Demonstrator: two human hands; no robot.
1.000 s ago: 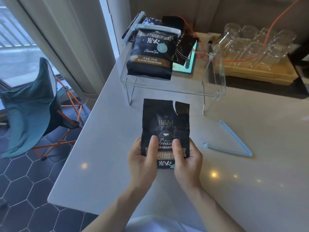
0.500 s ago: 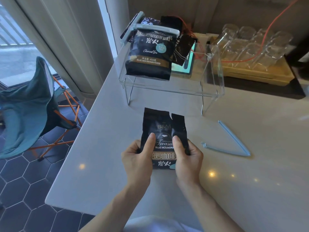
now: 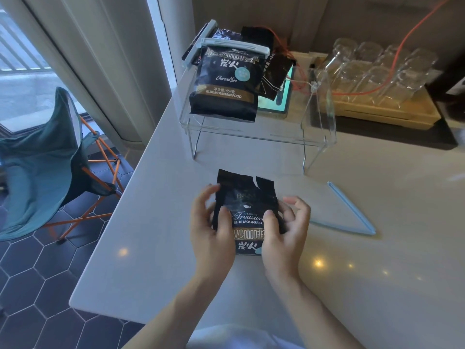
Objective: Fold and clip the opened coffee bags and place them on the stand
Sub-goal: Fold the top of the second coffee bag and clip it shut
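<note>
A black opened coffee bag (image 3: 245, 197) with a torn top edge lies on the white counter in front of me. My left hand (image 3: 212, 227) grips its left side, thumb on the front. My right hand (image 3: 284, 230) holds its right side, thumb on the label, fingers curled behind. A light blue clip (image 3: 352, 212), spread open in a V, lies on the counter to the right of the bag. Further back stands a clear acrylic stand (image 3: 319, 142). On it rests a black coffee bag (image 3: 226, 86) sealed with a pale clip (image 3: 235, 47) across its top, with another bag behind it.
The white counter (image 3: 377, 273) ends at its left edge near my left arm. A teal folding chair (image 3: 45, 159) stands on the tiled floor to the left. A wooden tray of upturned glasses (image 3: 377, 71) sits at the back right, with an orange cable over it.
The bag's upper part has been bent lower toward me. My hands have slid up the bag's sides, and their fingers have spread out around its edges.
</note>
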